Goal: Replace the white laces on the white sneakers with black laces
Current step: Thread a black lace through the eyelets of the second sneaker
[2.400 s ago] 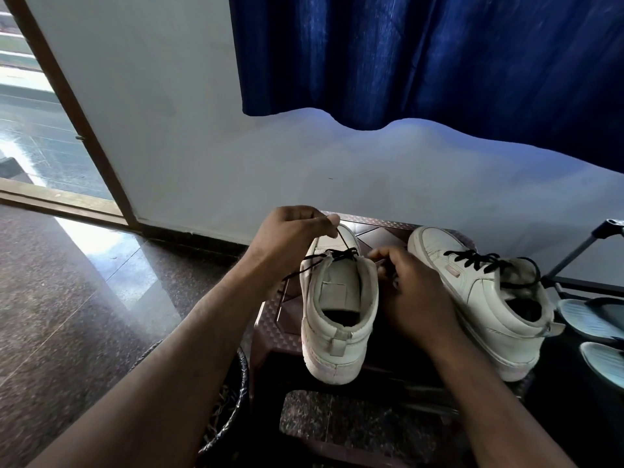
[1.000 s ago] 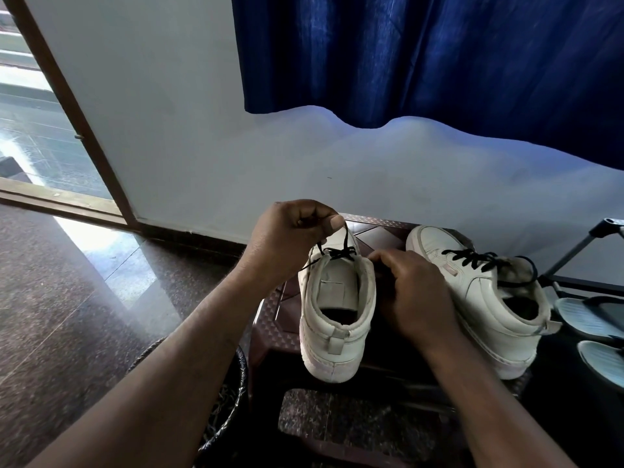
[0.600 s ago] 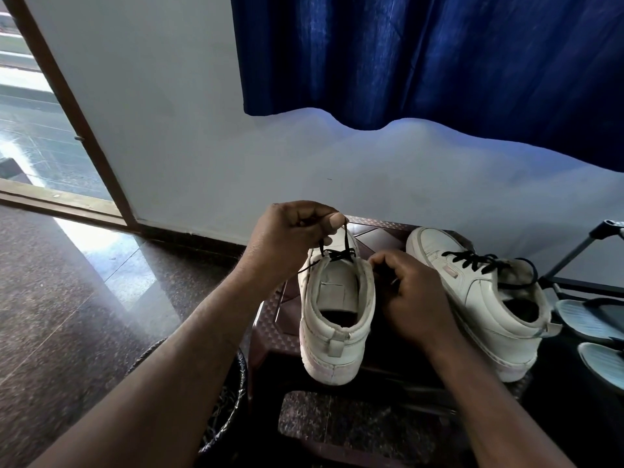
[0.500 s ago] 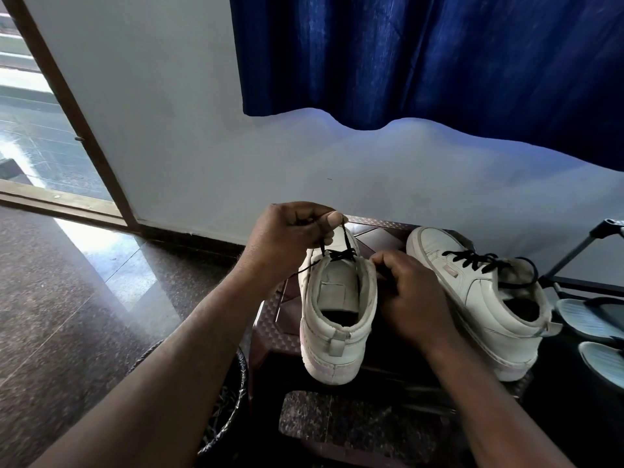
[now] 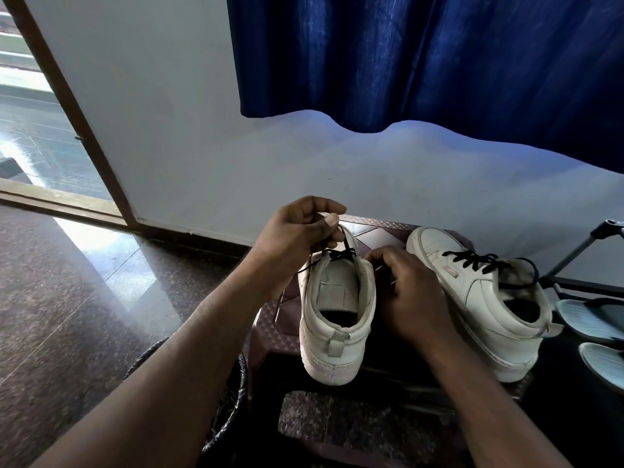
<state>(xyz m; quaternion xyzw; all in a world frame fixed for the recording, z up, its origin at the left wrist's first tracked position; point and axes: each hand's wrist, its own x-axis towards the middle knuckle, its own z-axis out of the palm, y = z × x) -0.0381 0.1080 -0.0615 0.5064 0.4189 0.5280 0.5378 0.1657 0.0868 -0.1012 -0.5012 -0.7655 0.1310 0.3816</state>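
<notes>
So: two white sneakers on a small brown bench (image 5: 378,228) with an embossed, patterned top. Near sneaker (image 5: 336,319) has heel toward camera, toe toward the wall, long axis running straight away; smooth leather-like upper, scuffed sole, heel pull tab. Black lace (image 5: 341,253) only crosses near the top eyelets. Left hand (image 5: 297,236) pinches one lace end, raised above the tongue. Right hand (image 5: 410,292) sits curled against the shoe's right side; its grip is hidden. Second sneaker (image 5: 483,295), just right, is angled toe up-left and already laced black.
</notes>
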